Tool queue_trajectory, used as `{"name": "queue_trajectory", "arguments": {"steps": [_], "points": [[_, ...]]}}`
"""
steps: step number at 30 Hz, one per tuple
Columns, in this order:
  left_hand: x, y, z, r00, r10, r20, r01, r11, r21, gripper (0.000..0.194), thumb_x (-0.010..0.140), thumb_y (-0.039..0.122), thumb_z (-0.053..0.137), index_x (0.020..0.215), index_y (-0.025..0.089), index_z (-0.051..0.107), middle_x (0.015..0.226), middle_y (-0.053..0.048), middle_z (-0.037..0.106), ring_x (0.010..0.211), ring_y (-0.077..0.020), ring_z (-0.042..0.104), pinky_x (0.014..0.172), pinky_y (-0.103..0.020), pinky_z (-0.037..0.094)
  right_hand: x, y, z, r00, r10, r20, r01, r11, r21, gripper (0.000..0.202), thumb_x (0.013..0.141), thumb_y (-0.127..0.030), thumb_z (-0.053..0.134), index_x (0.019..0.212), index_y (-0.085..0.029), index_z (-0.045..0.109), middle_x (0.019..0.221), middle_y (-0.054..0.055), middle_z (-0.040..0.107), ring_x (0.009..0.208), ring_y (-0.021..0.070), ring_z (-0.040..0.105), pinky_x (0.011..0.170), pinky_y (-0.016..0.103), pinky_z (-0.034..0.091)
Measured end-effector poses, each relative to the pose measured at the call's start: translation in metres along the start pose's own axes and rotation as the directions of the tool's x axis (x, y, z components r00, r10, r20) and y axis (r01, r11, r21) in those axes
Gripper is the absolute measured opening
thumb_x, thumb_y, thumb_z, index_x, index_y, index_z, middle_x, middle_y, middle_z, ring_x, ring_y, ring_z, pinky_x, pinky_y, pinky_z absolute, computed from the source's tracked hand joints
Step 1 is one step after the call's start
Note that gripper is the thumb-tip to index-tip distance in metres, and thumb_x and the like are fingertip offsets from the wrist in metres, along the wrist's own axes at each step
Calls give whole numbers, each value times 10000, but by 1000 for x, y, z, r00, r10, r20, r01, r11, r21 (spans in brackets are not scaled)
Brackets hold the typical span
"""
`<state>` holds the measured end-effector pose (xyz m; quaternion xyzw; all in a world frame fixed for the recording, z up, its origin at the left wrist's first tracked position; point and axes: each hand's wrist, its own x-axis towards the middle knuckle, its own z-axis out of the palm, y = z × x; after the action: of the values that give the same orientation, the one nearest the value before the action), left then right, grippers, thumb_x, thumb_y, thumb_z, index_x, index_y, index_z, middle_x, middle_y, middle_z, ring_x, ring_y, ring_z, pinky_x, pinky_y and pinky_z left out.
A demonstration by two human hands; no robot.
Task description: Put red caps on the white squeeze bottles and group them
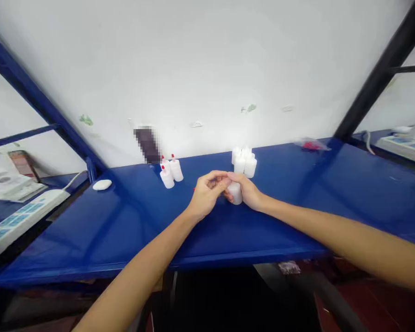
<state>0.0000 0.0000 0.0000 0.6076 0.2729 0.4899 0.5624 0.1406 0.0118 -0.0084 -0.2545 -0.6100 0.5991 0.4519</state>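
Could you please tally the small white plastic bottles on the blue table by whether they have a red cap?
Small white plastic bottles with red caps, left cluster: 3
Small white plastic bottles without caps, rear cluster: about 4; they overlap
White plastic bottle held by the right hand, left hand at its top: 1
Total: about 8

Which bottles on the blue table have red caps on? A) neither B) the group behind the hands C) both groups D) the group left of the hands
D: the left bottles show red caps, while the group behind the hands is plain white.
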Motion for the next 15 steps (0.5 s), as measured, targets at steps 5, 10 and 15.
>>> {"name": "queue_trajectory", "arguments": {"steps": [5, 10, 15], "points": [[-2, 2, -3, 996, 84, 40, -86, 994, 73, 318, 785, 413, 767, 918, 149, 649, 708, 27, 546, 594, -104, 600, 592, -248, 528, -3, -3, -5, 999, -49, -6, 49, 996, -80, 501, 868, -545, 470, 525, -184, 529, 417, -11, 479, 369, 104, 426, 396, 243, 340], [-7, -3, 4, 990, 137, 32, -140, 977, 162, 266, 810, 398, 737, 906, 159, 672, 846, -1, 515, 643, -102, 584, 597, -261, 536, -4, -3, -5, 997, -63, 50, 71, 981, -179, 527, 881, -530, 452, 492, -179, 510, 418, -2, 474, 371, 101, 411, 402, 252, 309], [3, 22, -28, 881, 410, -236, -279, 853, 442, 240, 841, 395, 685, 934, 173, 690, 763, -3, 570, 660, -102, 528, 619, -220, 466, -3, -2, -3, 999, -28, 16, 30, 987, -157, 506, 931, -542, 363, 619, -181, 531, 449, -17, 491, 390, 105, 426, 425, 243, 321]]}}
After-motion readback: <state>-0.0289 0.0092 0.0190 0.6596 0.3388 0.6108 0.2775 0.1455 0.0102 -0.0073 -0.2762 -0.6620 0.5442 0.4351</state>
